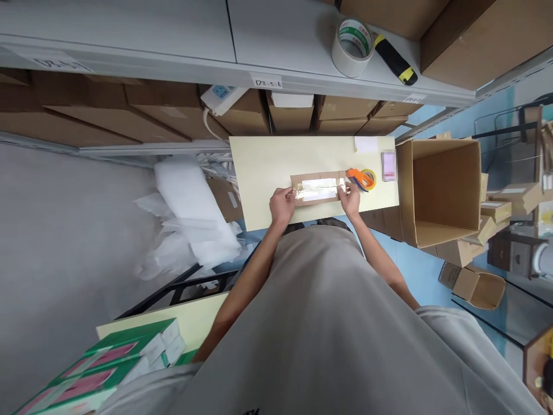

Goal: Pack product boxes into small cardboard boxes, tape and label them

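A long, narrow cardboard box [319, 201] lies flat on the cream table, with white patches showing on its top. Along its middle runs a glossy strip that looks like clear tape [322, 188]. My left hand [282, 206] is closed, thumb and fingers pinching at the strip's left end, by the box's edge. At the right end my right hand [349, 200] pinches likewise, its thumb against the box top. Just beyond my right hand is an orange tape dispenser [362, 178] with a yellow-rimmed roll.
An open carton [444, 193] stands right of the table [268, 158]. White foam wrap [194, 207] hangs at the left. Overhead, a grey shelf [280, 34] carries a tape roll [353, 49] and a utility knife [395, 60]. Green boxes [125, 346] sit at lower left.
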`<act>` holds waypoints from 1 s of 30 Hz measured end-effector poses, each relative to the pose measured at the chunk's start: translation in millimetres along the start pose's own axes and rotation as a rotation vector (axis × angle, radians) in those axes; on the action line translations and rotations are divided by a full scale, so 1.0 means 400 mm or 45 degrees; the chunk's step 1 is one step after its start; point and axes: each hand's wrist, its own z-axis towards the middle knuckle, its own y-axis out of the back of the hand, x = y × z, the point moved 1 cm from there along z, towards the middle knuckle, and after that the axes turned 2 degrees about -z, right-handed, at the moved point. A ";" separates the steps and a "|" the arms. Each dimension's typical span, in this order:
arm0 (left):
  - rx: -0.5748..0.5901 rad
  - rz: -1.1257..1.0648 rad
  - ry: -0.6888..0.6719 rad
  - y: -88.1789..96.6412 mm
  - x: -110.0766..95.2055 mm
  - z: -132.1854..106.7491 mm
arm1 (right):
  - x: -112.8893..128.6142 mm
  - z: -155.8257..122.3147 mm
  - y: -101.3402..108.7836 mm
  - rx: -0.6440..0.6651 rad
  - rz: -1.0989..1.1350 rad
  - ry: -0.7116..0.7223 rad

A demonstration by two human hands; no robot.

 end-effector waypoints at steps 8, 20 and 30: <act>-0.057 -0.245 -0.114 0.017 0.042 -0.009 | 0.009 -0.053 0.012 0.002 -0.030 0.010; -0.113 -0.153 0.210 -0.044 0.165 -0.073 | -0.052 -0.165 -0.040 0.447 -0.128 -0.170; -0.643 -0.321 0.408 -0.105 0.094 -0.112 | -0.137 0.102 0.104 0.352 -0.488 0.405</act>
